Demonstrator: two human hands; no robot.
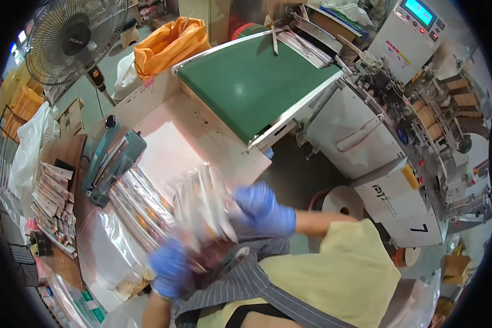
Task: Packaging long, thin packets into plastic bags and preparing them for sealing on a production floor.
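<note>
- A grey round-caged standing fan [75, 39] stands at the far left, turned toward the work area, likely to cool whoever works there
- On the brown wooden side desk [65, 150] below it, flat printed paper sachets [53, 203] lie fanned in overlapping rows, apparently set apart as sorted stock
- A teal hand-lever heat sealer [110, 163] sits on the pale pink desk [169, 150], just beside a row of shiny clear film packets [139, 208] stacked on edge against it, which keeps them within easy reach of the sealing bar
- The left hand [169, 267], in a blue glove, is low and close to the body with the forearm coming up from the lower edge; its fingers [159, 261] are curled on the lower end of a blurred bundle of shiny film packets [202, 205], seemingly supporting it from underneath
- That bundle is held above the near edge of the pink desk, between the two hands, just right of the stacked row
- The right hand [265, 208], also blue-gloved, reaches in from the right with the elbow bent; its fingers [249, 195] press closed on the bundle's right side, probably to keep the packets squared together
- Further right, a green flat conveyor belt [251, 82] slopes toward the desk from a white packing machine [388, 153], so packets can arrive near the hands
</note>
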